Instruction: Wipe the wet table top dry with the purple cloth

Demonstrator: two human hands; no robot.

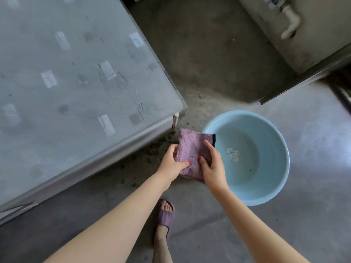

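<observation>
The purple cloth is held in the air between both hands, above the concrete floor, just off the near corner of the counter and beside the left rim of the pale blue basin. The cloth is folded into a thick wad, with a dark edge strip showing at its upper right corner, where it overlaps the basin's rim in the view.

The left hand grips the cloth's left side, its fingers curled over the edge and its thumb pressed across the lower front. The right hand clamps the right side, the thumb lying on the front face and the index finger stretched up along the cloth; its other fingers are hidden behind the fabric. The two hands sit close together, the thumb tips near each other on the cloth and not touching.

The counter's glassy grey top lies to the left and above the hands, with water drops and streaks scattered near its right edge. The cloth does not touch it. The basin stands on the floor to the right, with a shallow pool of clear water in it. Below the hands, a foot in a purple slipper stands on the floor.
</observation>
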